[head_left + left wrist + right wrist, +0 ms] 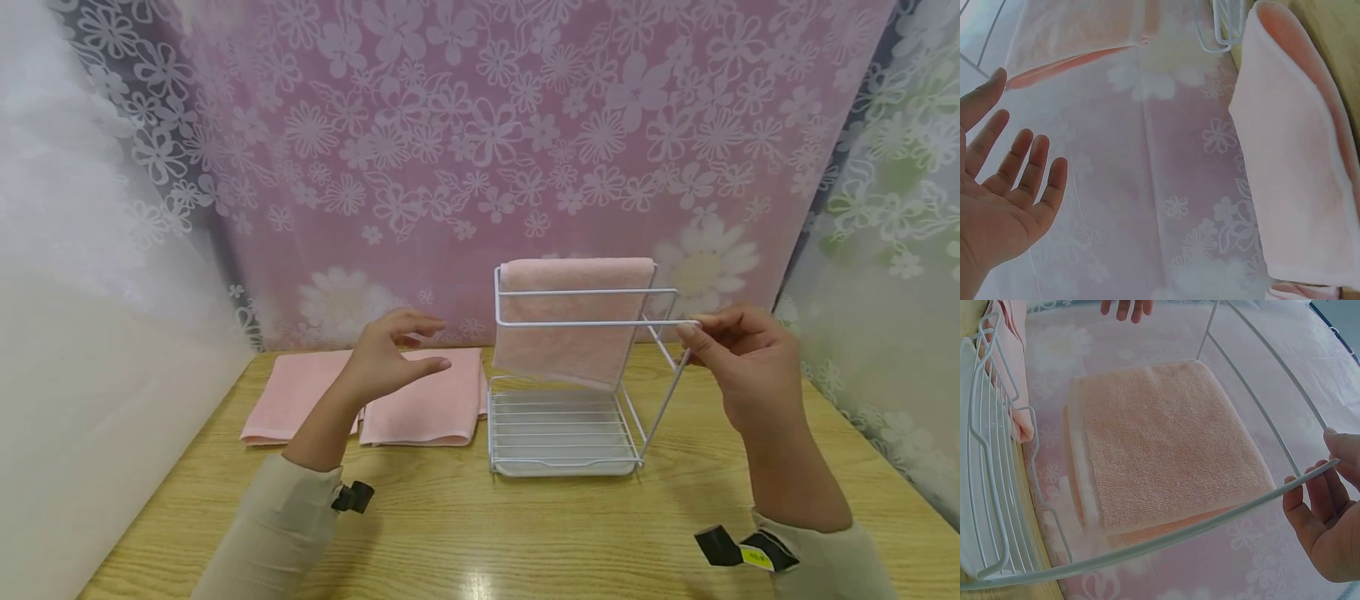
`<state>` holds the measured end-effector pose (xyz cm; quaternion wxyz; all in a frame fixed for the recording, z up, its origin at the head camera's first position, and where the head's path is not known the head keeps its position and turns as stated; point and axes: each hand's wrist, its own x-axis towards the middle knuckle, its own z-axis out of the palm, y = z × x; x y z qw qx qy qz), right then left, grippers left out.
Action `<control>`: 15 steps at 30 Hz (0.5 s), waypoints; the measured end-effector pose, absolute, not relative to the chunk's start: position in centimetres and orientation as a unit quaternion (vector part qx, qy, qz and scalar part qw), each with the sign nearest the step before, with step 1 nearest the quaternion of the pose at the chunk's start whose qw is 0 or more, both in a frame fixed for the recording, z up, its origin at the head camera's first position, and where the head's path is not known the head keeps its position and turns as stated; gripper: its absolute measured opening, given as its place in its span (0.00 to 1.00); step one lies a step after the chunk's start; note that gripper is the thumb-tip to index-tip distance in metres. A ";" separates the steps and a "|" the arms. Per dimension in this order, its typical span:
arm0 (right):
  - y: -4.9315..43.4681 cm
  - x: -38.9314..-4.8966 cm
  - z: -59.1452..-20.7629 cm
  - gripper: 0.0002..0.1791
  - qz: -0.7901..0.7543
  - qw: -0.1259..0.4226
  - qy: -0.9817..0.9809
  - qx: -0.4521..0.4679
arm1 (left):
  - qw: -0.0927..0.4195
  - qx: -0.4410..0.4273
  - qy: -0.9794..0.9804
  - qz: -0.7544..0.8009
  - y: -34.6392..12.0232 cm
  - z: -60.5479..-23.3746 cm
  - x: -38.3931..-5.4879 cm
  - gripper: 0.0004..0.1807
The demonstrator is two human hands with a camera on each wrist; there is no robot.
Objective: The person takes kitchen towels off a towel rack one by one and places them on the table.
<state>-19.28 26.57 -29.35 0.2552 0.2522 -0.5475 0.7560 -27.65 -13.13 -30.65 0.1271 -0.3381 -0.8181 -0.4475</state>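
Observation:
A white wire rack (585, 323) stands on the table with a pink towel (566, 354) draped over its back bar. At the rack's front right top corner, my right hand (757, 367) pinches the wire between thumb and fingers. In the right wrist view the towel (1172, 444) hangs doubled behind the rack's wire (1210, 522). My left hand (390, 358) is held in the air left of the rack, thumb and fingers spread apart with nothing between them. Below and behind it lie two folded pink towels (427, 408), side by side.
A white drip tray (562, 472) sits under the rack's bottom wires. The wooden table (465, 533) reaches back to a pink flowered curtain (450, 167). Pale sheets (112, 250) hang at both sides. Small black devices (352, 497) are strapped at both wrists.

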 end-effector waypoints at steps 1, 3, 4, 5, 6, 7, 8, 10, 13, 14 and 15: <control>26.6 -19.3 -29.3 0.06 0.755 0.256 -0.548 0.254 | 0.127 -0.338 -0.819 -0.446 -13.0 -30.5 -27.7 0.24; 26.6 -19.4 -29.3 0.06 0.753 0.256 -0.549 0.258 | 0.129 -0.339 -0.819 -0.444 -12.7 -30.2 -27.8 0.24; 26.6 -19.4 -29.3 0.06 0.752 0.256 -0.549 0.259 | 0.128 -0.338 -0.820 -0.444 -12.6 -30.1 -27.9 0.24; 26.6 -19.4 -29.3 0.07 0.753 0.255 -0.548 0.260 | 0.127 -0.338 -0.820 -0.445 -12.5 -30.0 -27.9 0.24; 26.6 -19.4 -29.3 0.07 0.753 0.255 -0.547 0.261 | 0.125 -0.338 -0.819 -0.447 -12.4 -29.9 -27.9 0.23; 26.6 -19.4 -29.3 0.07 0.753 0.255 -0.547 0.263 | 0.124 -0.338 -0.818 -0.448 -12.3 -29.8 -28.0 0.23; 26.6 -19.4 -29.3 0.07 0.754 0.254 -0.545 0.264 | 0.123 -0.339 -0.817 -0.450 -12.2 -29.7 -28.0 0.23; 26.7 -19.4 -29.3 0.07 0.755 0.254 -0.543 0.266 | 0.120 -0.343 -0.816 -0.450 -12.0 -29.5 -28.1 0.22; 26.7 -19.4 -29.4 0.07 0.756 0.254 -0.541 0.268 | 0.119 -0.356 -0.811 -0.449 -11.7 -29.2 -28.2 0.22; 26.7 -19.4 -29.4 0.07 0.756 0.255 -0.540 0.268 | 0.119 -0.360 -0.810 -0.446 -11.6 -29.0 -28.2 0.21; 26.7 -19.4 -29.4 0.07 0.757 0.255 -0.539 0.268 | 0.120 -0.364 -0.811 -0.443 -11.4 -28.9 -28.3 0.21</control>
